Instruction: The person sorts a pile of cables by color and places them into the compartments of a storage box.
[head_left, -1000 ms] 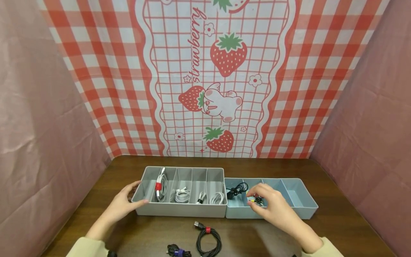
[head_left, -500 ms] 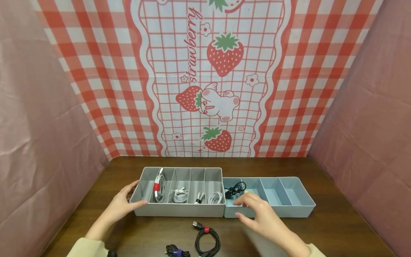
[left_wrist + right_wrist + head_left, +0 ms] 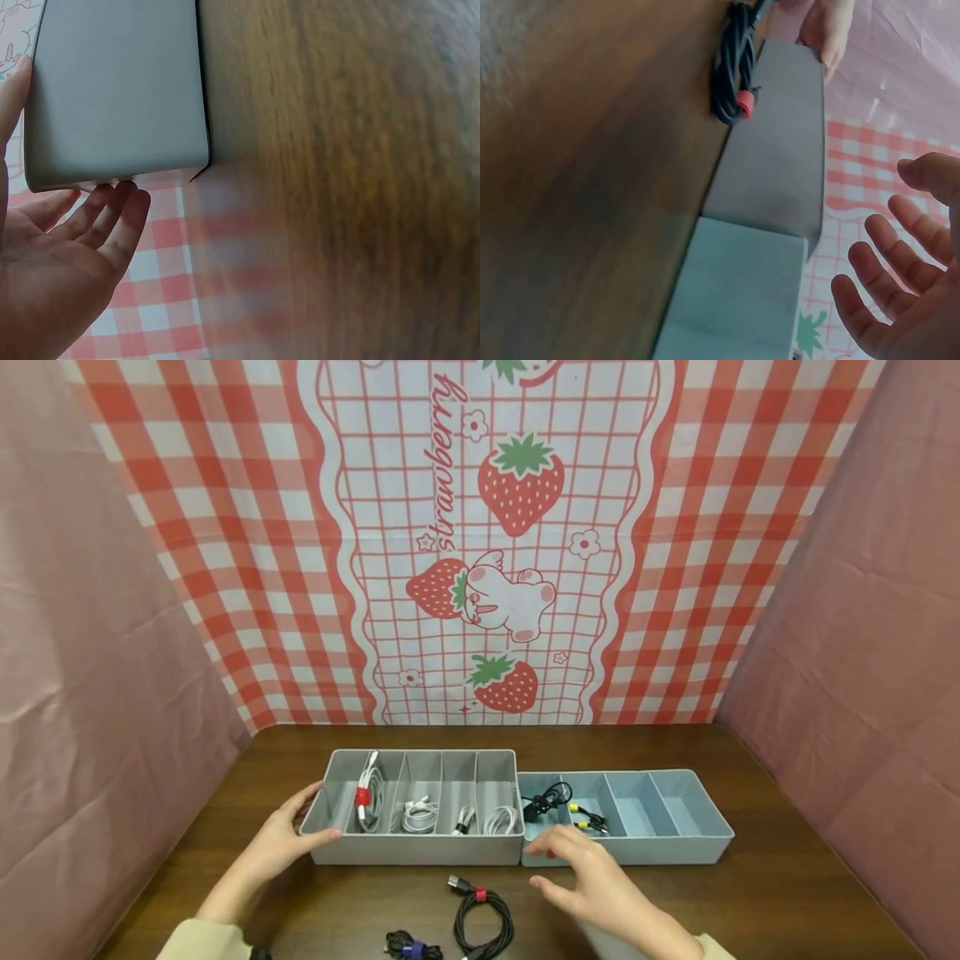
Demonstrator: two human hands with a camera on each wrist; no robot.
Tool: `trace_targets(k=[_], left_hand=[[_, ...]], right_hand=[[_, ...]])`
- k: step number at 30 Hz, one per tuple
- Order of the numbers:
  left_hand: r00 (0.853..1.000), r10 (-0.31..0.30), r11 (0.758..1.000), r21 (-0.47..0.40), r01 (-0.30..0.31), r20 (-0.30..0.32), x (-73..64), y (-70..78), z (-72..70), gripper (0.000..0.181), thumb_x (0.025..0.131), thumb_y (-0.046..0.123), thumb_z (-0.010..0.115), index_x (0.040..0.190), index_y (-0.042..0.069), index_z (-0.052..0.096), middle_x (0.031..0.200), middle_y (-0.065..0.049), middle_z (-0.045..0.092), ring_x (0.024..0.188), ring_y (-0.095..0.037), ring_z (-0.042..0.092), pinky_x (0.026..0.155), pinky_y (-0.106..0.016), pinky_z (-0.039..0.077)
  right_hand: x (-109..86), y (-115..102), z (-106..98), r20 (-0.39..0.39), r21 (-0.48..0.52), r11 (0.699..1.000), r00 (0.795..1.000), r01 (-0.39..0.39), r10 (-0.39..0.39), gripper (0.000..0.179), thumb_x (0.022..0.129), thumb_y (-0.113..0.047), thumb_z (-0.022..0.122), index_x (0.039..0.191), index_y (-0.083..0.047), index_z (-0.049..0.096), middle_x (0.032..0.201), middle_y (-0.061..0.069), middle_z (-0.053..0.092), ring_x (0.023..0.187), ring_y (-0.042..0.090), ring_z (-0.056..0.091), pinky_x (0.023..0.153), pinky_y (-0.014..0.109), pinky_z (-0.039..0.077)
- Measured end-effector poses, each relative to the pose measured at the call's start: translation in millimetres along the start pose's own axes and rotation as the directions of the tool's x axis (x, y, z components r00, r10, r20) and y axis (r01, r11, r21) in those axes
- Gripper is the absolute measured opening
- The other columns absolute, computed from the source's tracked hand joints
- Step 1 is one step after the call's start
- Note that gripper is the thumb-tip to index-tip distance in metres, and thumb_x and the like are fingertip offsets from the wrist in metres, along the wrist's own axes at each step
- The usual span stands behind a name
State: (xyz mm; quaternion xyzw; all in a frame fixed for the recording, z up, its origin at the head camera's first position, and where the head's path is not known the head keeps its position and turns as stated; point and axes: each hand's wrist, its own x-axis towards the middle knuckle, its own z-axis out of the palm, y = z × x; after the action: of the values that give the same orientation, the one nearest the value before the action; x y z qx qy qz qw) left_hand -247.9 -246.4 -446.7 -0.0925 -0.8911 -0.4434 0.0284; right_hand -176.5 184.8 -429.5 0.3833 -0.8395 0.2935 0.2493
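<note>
My left hand (image 3: pixel 277 835) holds the left end of a grey divided storage box (image 3: pixel 416 850), thumb at the front rim and fingers against the end wall. The left wrist view shows the fingertips at that wall. My right hand (image 3: pixel 596 872) hovers in front of a light blue divided box (image 3: pixel 660 850), fingers loosely bent and holding nothing. A black cable with yellow plugs (image 3: pixel 592 823) lies in the blue box's second compartment from the left. A coiled black USB cable (image 3: pixel 481 895) with a red tie lies on the table, left of the right hand.
A black cable bundle (image 3: pixel 412 950) with a purple tie lies at the near edge of view. White cables (image 3: pixel 420 817) sit in the grey box's compartments. Another black cable (image 3: pixel 551 802) fills the blue box's leftmost compartment. A checked cloth (image 3: pixel 675 593) hangs behind.
My right hand has let go of the yellow-plugged cable in the blue box and moved out, left and toward me. The left hand has stayed on the grey box.
</note>
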Motion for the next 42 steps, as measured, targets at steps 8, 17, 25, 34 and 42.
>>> trace_targets(k=[8, 17, 25, 34, 42], left_hand=[[1.000, -0.001, 1.000, -0.022, 0.001, 0.000, 0.0, -0.2, 0.0, 0.082, 0.080, 0.023, 0.076, 0.145, 0.000, 0.031, 0.134, -0.027, 0.046, 0.115, -0.036, 0.051, 0.082, -0.035, 0.048], [0.999, -0.023, 0.999, -0.026, 0.024, 0.023, 0.6, 0.3, -0.1, 0.083, 0.080, 0.023, 0.075, 0.145, 0.000, 0.029, 0.133, -0.027, 0.046, 0.115, -0.036, 0.050, 0.082, -0.033, 0.048], [0.999, -0.023, 1.000, -0.009, 0.023, 0.022, 0.4, -0.1, -0.4, 0.084, 0.080, 0.025, 0.075, 0.145, 0.000, 0.029, 0.132, -0.028, 0.047, 0.115, -0.036, 0.051, 0.083, -0.036, 0.048], [1.000, -0.023, 1.000, -0.021, 0.023, 0.021, -0.7, -0.7, -0.1, 0.084, 0.080, 0.025, 0.075, 0.145, 0.000, 0.029, 0.131, -0.028, 0.048, 0.114, -0.035, 0.051, 0.083, -0.035, 0.048], [1.000, -0.015, 1.000, -0.023, 0.015, 0.008, -0.2, -0.9, 1.0, 0.083, 0.080, 0.024, 0.076, 0.145, 0.000, 0.030, 0.129, -0.027, 0.051, 0.112, -0.034, 0.053, 0.083, -0.034, 0.048]], right_hand=[[-4.2, -2.0, 16.4, 0.046, 0.026, 0.999, 0.999, 0.028, -0.029, 0.038, 0.073, -0.013, 0.078, 0.106, -0.022, 0.062, 0.105, -0.012, 0.061, 0.094, 0.008, 0.057, 0.079, 0.023, 0.048], [-10.2, -3.2, 28.5, 0.188, -0.008, 1.000, 0.982, 0.010, -0.009, 0.037, 0.074, -0.022, 0.078, 0.108, -0.019, 0.063, 0.107, -0.014, 0.057, 0.097, 0.003, 0.053, 0.079, 0.022, 0.048], [-9.1, -0.5, 32.2, 0.320, 0.044, 0.998, 0.945, 0.051, -0.063, 0.035, 0.078, -0.026, 0.076, 0.110, -0.021, 0.062, 0.109, -0.014, 0.055, 0.100, 0.003, 0.051, 0.082, 0.023, 0.047], [-5.3, 1.5, 31.7, 0.484, 0.088, 0.995, 0.872, 0.038, -0.076, 0.028, 0.087, -0.032, 0.067, 0.114, -0.026, 0.060, 0.111, -0.016, 0.052, 0.099, 0.002, 0.049, 0.080, 0.024, 0.046], [-2.1, 3.6, 37.1, 0.491, 0.074, 0.983, 0.852, 0.168, -0.182, 0.029, 0.084, -0.030, 0.071, 0.111, -0.023, 0.062, 0.111, -0.011, 0.054, 0.100, 0.004, 0.051, 0.083, 0.022, 0.046]])
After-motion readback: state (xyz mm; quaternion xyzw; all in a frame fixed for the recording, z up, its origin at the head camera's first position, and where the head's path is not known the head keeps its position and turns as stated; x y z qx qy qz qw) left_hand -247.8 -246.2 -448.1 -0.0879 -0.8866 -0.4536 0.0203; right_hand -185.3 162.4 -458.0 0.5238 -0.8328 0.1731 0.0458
